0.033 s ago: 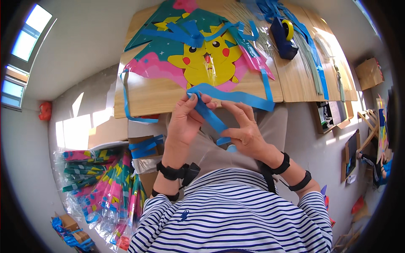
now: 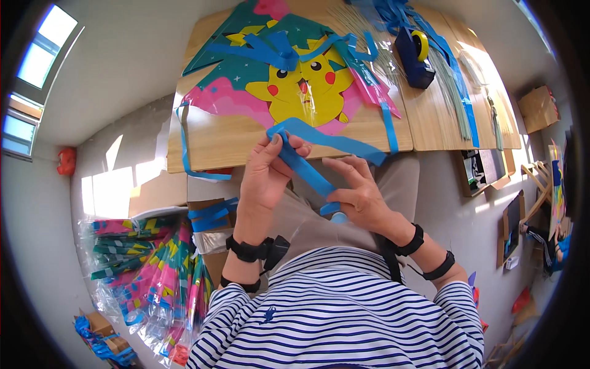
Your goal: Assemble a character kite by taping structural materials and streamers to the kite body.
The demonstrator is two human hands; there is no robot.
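Note:
In front of the table edge, both hands hold a blue ribbon stretched slanting between them. My left hand is closed, thumb and fingers pinching its upper part, where it folds over. Lower and to the right, my right hand pinches the ribbon between thumb and forefinger, its other fingers loosely bent; a short piece sticks out below. From my left hand the ribbon runs right in a loose curve along the table edge. Beyond lies a printed kite, teal and pink with a yellow cartoon figure, with more blue ribbon across it.
A dark blue tape dispenser with a yellow roll stands at the back right beside thin pale rods. Folded kites in clear bags lie at the lower left. An open box sits right of the table. Another person's arm shows far right.
Both hands have shifted slightly. The ribbon's loose curve at the table edge has slid left, and a little more ribbon shows between my hands.

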